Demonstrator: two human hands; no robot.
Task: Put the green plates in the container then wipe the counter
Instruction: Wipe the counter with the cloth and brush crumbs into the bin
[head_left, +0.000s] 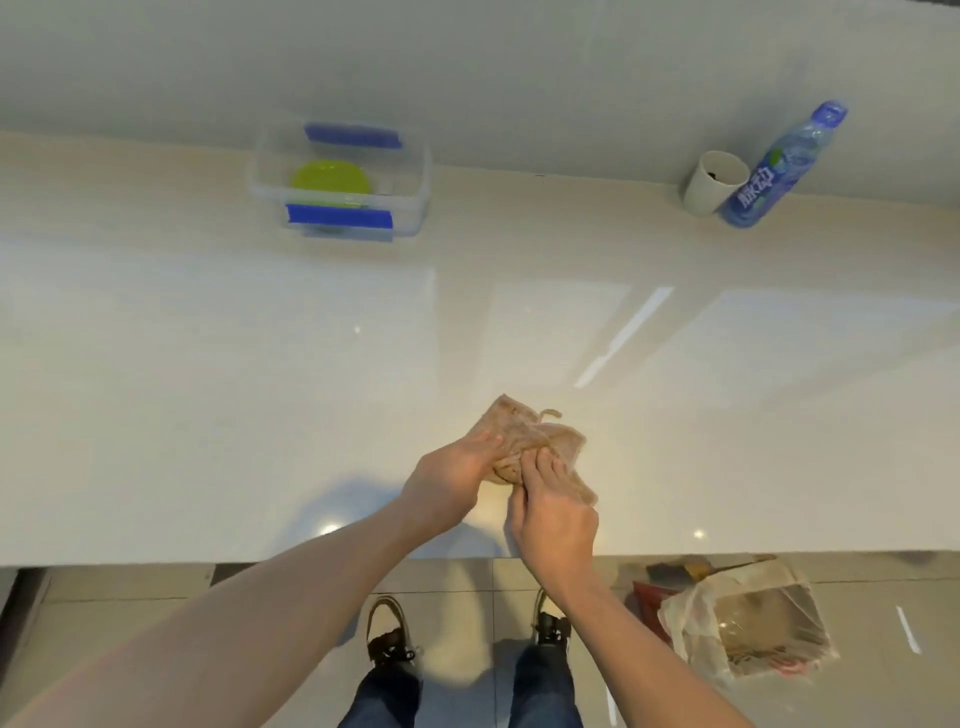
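Plates step: looking done, as far as you can judge — the green plates (330, 179) are sitting inside the clear container (415, 176), far ahead of your hands and off to their left, and no green plate is lying anywhere else on the desk (208, 364).
Plate count: you cannot be counting them exactly; they are showing as one green round, so whether it is one plate or a stack is not clear.
Wiping step: just getting under way, by the look of it — you are gathering the cloth and are not yet pressing it flat on the desk.
Left hand: your left hand (451, 483) is pinching the near-left edge of the cloth (530, 436), fingers closed on it.
Right hand: your right hand (553, 512) is gripping the same cloth from the near-right side, just beside the left one, nearly touching.
Cloth: one brownish rag, bunched, sitting at your fingertips and spreading a little beyond them, close to the near edge of the desk.
Container: one, lid off, with blue clips on its near and far sides.
Other things: one paper cup (714, 182) and one blue bottle (779, 171), touching, far ahead and to the right of your hands.
Left to do: wiping the desk, nearly all of it.
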